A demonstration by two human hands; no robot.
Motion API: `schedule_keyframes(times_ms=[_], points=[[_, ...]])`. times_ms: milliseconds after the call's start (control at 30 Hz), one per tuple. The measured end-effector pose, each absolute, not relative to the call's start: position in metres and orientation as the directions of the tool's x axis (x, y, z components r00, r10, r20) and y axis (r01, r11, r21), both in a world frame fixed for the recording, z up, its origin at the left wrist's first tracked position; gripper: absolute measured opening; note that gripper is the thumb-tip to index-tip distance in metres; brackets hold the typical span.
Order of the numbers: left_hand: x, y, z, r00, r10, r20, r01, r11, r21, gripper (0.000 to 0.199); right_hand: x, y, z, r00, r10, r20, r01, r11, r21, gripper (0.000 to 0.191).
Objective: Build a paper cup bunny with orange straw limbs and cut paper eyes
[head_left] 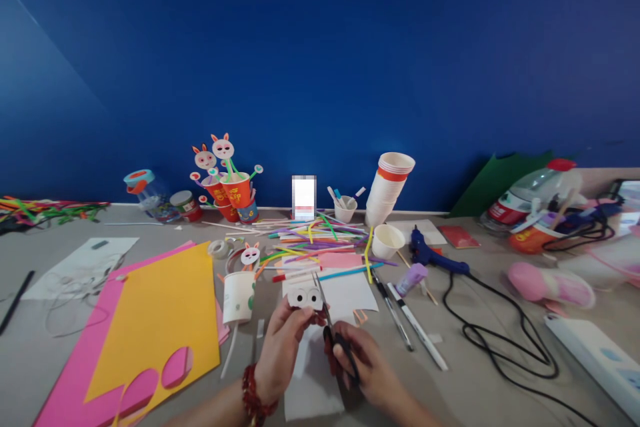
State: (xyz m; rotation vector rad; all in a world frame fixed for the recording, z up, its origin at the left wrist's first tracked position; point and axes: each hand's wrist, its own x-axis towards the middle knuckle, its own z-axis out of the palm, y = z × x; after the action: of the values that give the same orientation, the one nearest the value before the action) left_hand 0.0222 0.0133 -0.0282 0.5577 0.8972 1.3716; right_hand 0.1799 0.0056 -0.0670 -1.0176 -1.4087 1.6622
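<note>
Between the fingers of my left hand [285, 337] is a small white paper cutout [305, 297] with two black-dotted eyes drawn on it. My right hand [365, 363] is wrapped round the black handles of a pair of scissors [328, 320]. Their blades point up and away, close along the right edge of the cutout; whether they touch the paper I cannot tell. Under both hands lies a sheet of white paper [313, 380]. To the left of my left hand stands a white paper cup [239, 297] with green spots, a small rabbit face [251, 255] above it.
Yellow card [165, 313] with cut-out holes lies over pink card on the left. Drinking straws [320, 233] and pens spread across the middle. Stacked paper cups [390, 187] lean at the back. A blue glue gun [437, 255] trails a black cord at right, near a power strip [595, 367].
</note>
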Motion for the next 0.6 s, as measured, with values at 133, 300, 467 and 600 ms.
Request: schedule_keyframes(times_ms=[133, 300, 467, 600], points=[[0.023, 0.014, -0.027, -0.041, 0.971, -0.236, -0.602, 0.164, 0.782, 0.017, 0.180, 0.005, -0.069, -0.437, 0.890, -0.128, -0.041, -0.162, -0.986, 0.059], [0.023, 0.014, -0.025, -0.044, 0.968, -0.245, -0.608, 0.168, 0.776, 0.020, 0.180, 0.005, -0.070, -0.436, 0.888, -0.142, -0.046, -0.180, -0.983, 0.060], [0.023, 0.014, -0.024, -0.036, 0.972, -0.234, -0.606, 0.165, 0.779, 0.019, 0.180, 0.006, -0.064, -0.423, 0.898, -0.123, -0.038, -0.154, -0.987, 0.060], [0.022, 0.014, -0.024, -0.029, 0.976, -0.216, -0.593, 0.158, 0.790, 0.018, 0.182, 0.007, -0.059, -0.407, 0.904, -0.133, -0.027, -0.157, -0.987, 0.059]])
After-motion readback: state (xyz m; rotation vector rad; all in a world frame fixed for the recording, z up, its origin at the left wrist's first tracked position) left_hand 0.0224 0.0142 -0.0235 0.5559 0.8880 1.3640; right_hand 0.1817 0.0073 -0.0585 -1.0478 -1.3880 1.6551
